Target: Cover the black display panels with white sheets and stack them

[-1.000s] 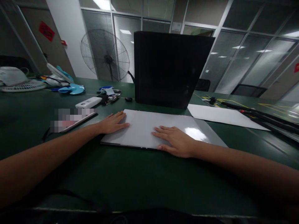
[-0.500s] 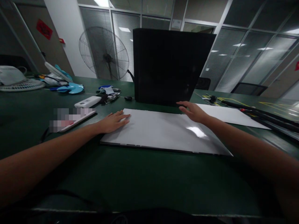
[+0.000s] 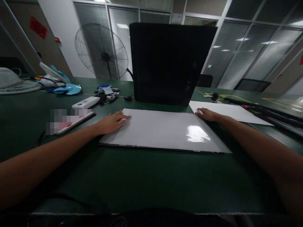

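A glossy white panel (image 3: 163,130) lies flat on the dark green table (image 3: 142,183) in front of me. My left hand (image 3: 111,122) rests flat on the panel's left edge, fingers stretched out. My right hand (image 3: 208,114) lies flat with fingers extended at the panel's far right corner, touching the near edge of a white sheet (image 3: 232,113) beside it. Neither hand holds anything.
A tall black box (image 3: 169,63) stands just behind the panel. At the left lie a phone (image 3: 68,121), a white power bank (image 3: 85,102), small clutter (image 3: 107,94) and blue fan blades (image 3: 67,90). Black rods (image 3: 272,114) lie at the right. A floor fan (image 3: 101,52) stands behind the table.
My right hand left the panel's near middle, swung up and right past the black box, and now rests at the panel's far right corner by the white sheet. My left hand stayed put.
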`<state>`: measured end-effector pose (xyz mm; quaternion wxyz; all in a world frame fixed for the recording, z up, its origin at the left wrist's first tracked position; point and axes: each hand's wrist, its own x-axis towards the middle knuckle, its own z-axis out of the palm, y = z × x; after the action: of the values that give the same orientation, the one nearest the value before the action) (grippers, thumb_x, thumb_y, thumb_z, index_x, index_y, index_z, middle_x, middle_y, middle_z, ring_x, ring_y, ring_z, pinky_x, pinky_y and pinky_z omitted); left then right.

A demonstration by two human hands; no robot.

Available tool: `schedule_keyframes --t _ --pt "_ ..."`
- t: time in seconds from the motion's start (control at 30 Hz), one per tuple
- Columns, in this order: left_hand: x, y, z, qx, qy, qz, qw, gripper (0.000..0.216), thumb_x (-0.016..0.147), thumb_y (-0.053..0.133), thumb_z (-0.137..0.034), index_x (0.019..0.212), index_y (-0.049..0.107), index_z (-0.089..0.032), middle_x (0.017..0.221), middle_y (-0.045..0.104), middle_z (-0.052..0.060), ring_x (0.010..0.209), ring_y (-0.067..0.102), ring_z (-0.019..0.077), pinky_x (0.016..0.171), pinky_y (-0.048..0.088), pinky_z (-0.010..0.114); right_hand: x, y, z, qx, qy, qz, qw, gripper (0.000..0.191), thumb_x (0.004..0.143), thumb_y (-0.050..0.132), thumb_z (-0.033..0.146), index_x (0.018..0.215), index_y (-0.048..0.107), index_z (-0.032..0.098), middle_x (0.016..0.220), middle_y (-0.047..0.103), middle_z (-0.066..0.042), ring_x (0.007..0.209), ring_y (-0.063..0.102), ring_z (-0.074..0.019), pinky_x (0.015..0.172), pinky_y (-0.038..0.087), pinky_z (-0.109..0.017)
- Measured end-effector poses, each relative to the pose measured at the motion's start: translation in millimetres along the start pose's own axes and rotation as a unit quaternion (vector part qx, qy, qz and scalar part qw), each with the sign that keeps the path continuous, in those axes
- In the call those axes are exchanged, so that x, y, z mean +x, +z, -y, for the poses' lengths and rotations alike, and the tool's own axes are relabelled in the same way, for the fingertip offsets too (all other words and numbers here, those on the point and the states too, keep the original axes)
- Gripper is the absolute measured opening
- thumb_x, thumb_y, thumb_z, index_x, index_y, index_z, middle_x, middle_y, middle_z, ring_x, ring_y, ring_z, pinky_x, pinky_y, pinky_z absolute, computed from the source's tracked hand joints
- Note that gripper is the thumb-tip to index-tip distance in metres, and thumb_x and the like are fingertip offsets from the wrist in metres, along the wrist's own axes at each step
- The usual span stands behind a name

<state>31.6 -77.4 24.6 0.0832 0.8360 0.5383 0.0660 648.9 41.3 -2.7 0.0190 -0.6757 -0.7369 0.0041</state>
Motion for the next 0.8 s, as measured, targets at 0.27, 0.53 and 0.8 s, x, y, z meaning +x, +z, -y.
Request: schedule_keyframes --t 0.27,0.53,0.8 --pt "-2 -3 -6 -0.026 -0.007 -0.009 1.0 0.071 0.099 0.041 -0.068 0.158 0.047 -0.029 0.175 0.023 0.012 0.157 0.03 0.0387 0.125 0.028 0.06 11 5 -14 0.017 0.0 0.003 1.0 0.093 0.095 0.031 0.077 0.157 0.047 0.009 0.162 0.041 -0.022 0.153 0.036 -0.0345 0.127 0.028 -0.048" --pt "-2 -2 1 -0.017 0.002 -0.007 1.0 0.056 0.101 0.039 -0.042 0.155 0.051 -0.034 0.176 0.016 0.002 0.159 0.024 0.0356 0.127 0.024 0.059 -6 -9 -27 0.021 -0.077 -0.023 0.997 0.084 0.098 0.031 0.069 0.16 0.042 0.013 0.166 0.039 -0.014 0.155 0.033 -0.0283 0.13 0.022 -0.042" --pt "2 3 6 -0.034 -0.011 -0.073 0.997 0.059 0.095 0.045 -0.056 0.14 0.063 -0.021 0.168 0.041 0.011 0.146 0.049 0.0327 0.124 0.034 0.046 -26 -20 -20 -0.012 -0.105 -0.032 0.994 0.077 0.096 0.045 0.067 0.153 0.055 0.016 0.153 0.056 -0.015 0.136 0.055 -0.0335 0.118 0.04 -0.047"
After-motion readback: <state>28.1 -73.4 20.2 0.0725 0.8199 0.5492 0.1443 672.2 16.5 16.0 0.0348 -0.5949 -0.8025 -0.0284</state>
